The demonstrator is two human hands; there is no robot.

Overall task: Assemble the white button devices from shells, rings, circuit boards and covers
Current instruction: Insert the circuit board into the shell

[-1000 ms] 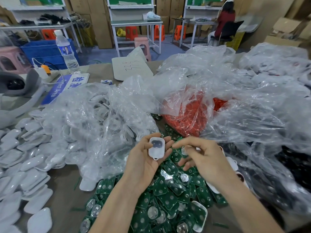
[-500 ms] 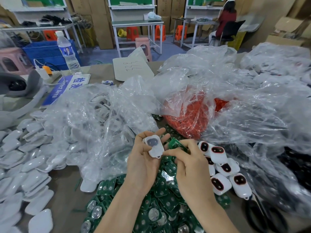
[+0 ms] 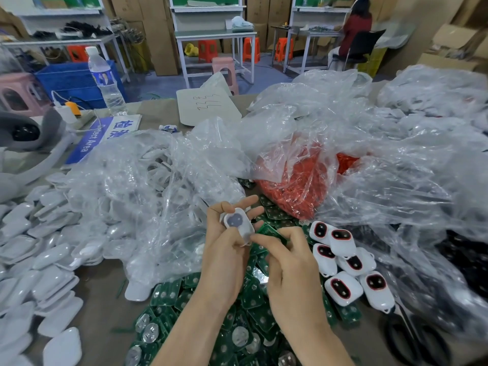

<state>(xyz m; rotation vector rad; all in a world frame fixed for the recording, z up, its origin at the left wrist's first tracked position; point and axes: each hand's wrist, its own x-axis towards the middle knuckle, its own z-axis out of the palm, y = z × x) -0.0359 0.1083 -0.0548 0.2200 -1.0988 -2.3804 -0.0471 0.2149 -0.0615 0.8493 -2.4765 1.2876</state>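
Across the worktop [image 3: 105, 299], heaps of clear plastic bags [image 3: 158, 194], white covers [image 3: 26, 260] at left, green circuit boards [image 3: 250, 334] piled near the front. Left grip [image 3: 224, 257] curled round a white shell [image 3: 236, 224], held above the pile. Right grip [image 3: 293, 268] pinching a green board [image 3: 269, 231] just beside the shell. Off right, a cluster of red-ringed white devices [image 3: 340, 286].

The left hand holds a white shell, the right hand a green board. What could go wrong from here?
1. The board, pinched only by fingertips of the right hand, may slip into the pile of boards below.
2. The shell sits tilted in the left hand, so the board may seat crooked.
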